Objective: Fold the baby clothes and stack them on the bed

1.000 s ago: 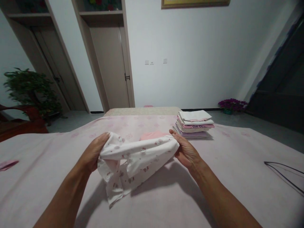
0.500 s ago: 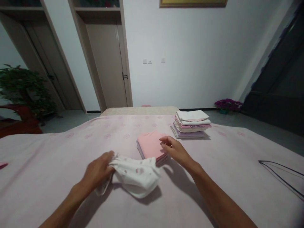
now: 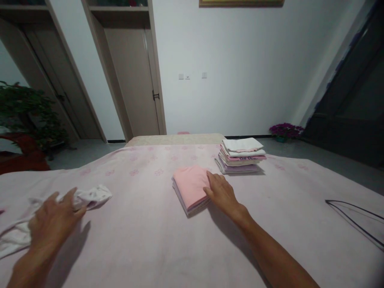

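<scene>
Your left hand (image 3: 52,222) is over the crumpled white fabric (image 3: 93,196), by the left edge of the pink cloth (image 3: 150,252) that covers the surface. Its fingers are spread and released, thumb apart from the rest; you may be touching the fabric, but I cannot tell. The fabric lies loosely bunched, part of it hidden behind your hand.

Your right hand (image 3: 223,194) is at the right side of the small folded pile (image 3: 190,184), which sits around the middle of the cloth with a salmon-pink piece on top and lilac layers below. Your fingers and thumb touch that side; whether they clench it, I cannot tell.

Beyond your right hand, towards the far edge, stands a taller folded stack (image 3: 243,154), white on top. Near the right edge lies a thin black bent wire (image 3: 328,202).
</scene>
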The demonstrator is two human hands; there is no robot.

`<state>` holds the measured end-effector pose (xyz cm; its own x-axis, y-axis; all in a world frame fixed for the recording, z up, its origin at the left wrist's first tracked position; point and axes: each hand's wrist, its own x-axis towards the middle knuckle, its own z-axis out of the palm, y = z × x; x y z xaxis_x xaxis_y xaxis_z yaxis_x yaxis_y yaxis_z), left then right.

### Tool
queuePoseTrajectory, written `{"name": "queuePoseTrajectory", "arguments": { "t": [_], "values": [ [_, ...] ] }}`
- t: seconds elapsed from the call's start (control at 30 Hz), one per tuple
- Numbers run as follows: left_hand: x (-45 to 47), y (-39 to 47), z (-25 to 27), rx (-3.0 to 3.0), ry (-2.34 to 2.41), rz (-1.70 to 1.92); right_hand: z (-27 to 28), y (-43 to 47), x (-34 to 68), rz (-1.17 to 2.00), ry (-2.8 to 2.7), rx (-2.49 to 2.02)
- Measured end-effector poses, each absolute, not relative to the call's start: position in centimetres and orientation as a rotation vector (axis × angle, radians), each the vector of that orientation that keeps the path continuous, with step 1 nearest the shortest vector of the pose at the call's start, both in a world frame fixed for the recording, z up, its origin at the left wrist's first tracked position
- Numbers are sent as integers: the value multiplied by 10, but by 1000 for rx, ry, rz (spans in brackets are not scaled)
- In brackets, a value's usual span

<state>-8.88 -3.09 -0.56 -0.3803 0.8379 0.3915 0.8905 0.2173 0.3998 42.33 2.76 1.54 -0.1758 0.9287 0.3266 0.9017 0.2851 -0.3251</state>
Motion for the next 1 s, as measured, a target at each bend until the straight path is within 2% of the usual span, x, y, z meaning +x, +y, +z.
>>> {"name": "queuePoseTrajectory", "arguments": {
  "t": [0.1,0.23,0.3,0.37,0.5,0.57,0.77,0.87,1.0],
  "values": [
    [-48,-22,-16,-1869,-2235,-768,18,18,410,252,-2017,-1421],
    [0,-11,-18,-2039,-2213,-961,35,-8,393,886,-2126,-889],
    [17,-8,-18,-2042,-2253,-1108,41,-15,390,1089,-2171,-738],
    [29,-7,-16,-2033,-2242,-1282,42,-13,395,980,-2165,-795],
    [52,-14,-8,-2060,-2222,-1523,35,9,418,257,-2119,-1260],
    [68,-23,-1,-2120,-2199,-1591,31,18,428,61,-2115,-1502],
    [135,-48,10,-2579,-1814,-1568,15,29,433,16,-2158,-1775],
    [169,-48,4,-2759,-1697,-1517,6,35,432,50,-2106,-1735],
    [203,-38,-8,-2790,-1793,-1288,10,34,429,226,-1971,-1531]
  ]
}}
